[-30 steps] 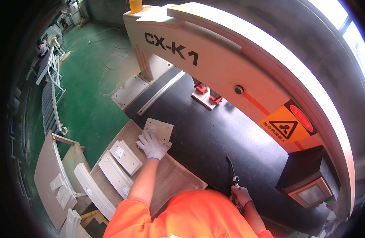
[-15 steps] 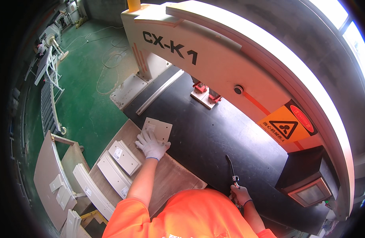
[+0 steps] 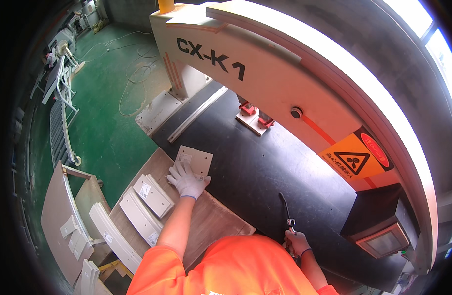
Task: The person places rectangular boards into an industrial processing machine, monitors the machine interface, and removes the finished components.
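Observation:
My left hand [image 3: 187,183], in a white glove, lies with its fingers spread on a pale panel [image 3: 200,158] with small holes and a label. That panel spans the edge between the brown wooden board [image 3: 221,212] and the black machine table [image 3: 265,172]. On the right, my gloved right hand [image 3: 298,242] is closed around an air blow gun [image 3: 291,222]. Its thin black nozzle points away from me over the table; the lower part of the gun is hidden by my hand and body.
Stacked pale panels [image 3: 153,195] lie left of my forearm, with longer strips [image 3: 113,236] beyond. A large white machine arm [image 3: 265,88] arches over the table. Red clamps [image 3: 255,115] sit under it, and a black-housed screen [image 3: 386,239] stands at right. A metal rail [image 3: 199,113] crosses the far table.

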`<state>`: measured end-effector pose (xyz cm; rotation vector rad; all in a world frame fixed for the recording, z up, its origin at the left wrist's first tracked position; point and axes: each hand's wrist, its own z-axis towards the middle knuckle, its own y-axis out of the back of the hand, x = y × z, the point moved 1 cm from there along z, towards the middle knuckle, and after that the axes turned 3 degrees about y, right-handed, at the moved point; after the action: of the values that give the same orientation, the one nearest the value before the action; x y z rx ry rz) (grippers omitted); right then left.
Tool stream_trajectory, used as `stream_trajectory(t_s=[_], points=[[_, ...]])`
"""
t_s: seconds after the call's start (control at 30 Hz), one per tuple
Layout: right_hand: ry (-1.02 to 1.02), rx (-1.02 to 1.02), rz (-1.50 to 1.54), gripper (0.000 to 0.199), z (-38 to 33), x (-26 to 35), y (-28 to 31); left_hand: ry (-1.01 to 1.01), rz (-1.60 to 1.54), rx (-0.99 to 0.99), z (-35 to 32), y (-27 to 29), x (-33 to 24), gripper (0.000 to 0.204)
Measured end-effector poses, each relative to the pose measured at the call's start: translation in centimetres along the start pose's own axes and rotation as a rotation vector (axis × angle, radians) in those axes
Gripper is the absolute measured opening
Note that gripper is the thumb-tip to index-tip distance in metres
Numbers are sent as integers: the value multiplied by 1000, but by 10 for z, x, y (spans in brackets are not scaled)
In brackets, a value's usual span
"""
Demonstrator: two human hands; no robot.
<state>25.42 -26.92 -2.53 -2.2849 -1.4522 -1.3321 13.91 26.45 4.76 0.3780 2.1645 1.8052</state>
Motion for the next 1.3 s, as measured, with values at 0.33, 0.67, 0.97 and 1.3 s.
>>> stream_trajectory(t_s=[0.33, 0.67, 0.97, 1.3], points=[[-2, -13, -15, 40, 2, -2, -2, -3, 12, -13, 1, -2, 1, 119], [16, -293, 60, 48, 1, -66, -30, -16, -14, 9, 1, 4, -5, 120], [-9, -157, -184, 44, -57, -6, -30, -8, 5, -31, 4, -1, -3, 120], [-262, -269, 128, 36, -56, 17, -34, -3, -16, 40, 7, 5, -7, 121]])
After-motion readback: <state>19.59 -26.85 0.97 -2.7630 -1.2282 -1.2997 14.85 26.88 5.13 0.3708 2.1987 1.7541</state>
